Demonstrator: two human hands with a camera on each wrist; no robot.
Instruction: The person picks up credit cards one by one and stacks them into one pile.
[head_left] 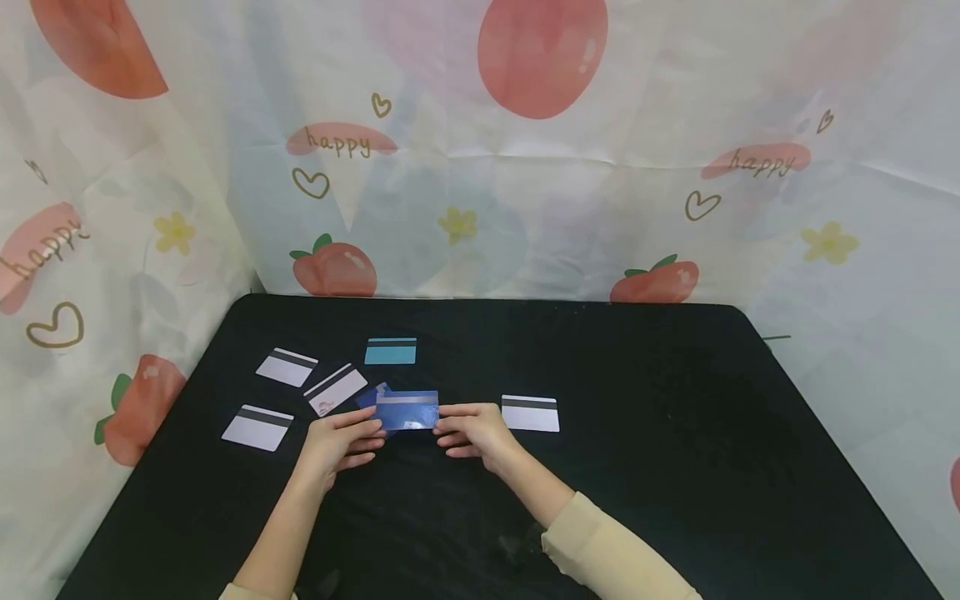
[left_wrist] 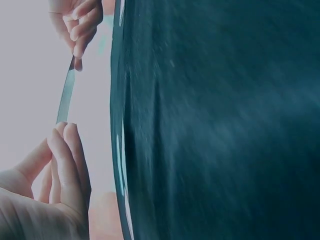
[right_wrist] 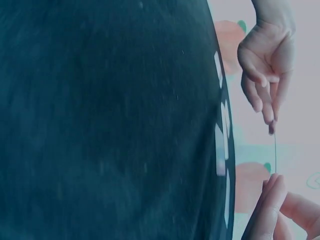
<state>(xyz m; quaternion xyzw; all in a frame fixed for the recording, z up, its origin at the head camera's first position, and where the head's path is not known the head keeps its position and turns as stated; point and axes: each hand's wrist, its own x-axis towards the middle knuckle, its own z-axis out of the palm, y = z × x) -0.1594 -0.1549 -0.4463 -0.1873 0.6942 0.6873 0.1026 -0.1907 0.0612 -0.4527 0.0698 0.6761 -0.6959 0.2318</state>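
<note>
A blue card (head_left: 407, 411) with a pale stripe is held up between both hands, clear of the black table in the wrist views. My left hand (head_left: 341, 446) pinches its left edge between thumb and fingers. At the opposite edge, my right hand (head_left: 477, 431) pinches it the same way. Edge-on, the card (left_wrist: 65, 97) shows as a thin strip in the left wrist view. Partly hidden behind it in the head view lies another dark blue card (head_left: 369, 395).
Several white cards with dark stripes lie on the black table (head_left: 660, 467): one card (head_left: 530, 413) right of the hands, others at left, including a tilted card (head_left: 335, 390). A turquoise card (head_left: 391, 352) lies farther back. A printed curtain (head_left: 525, 208) stands behind.
</note>
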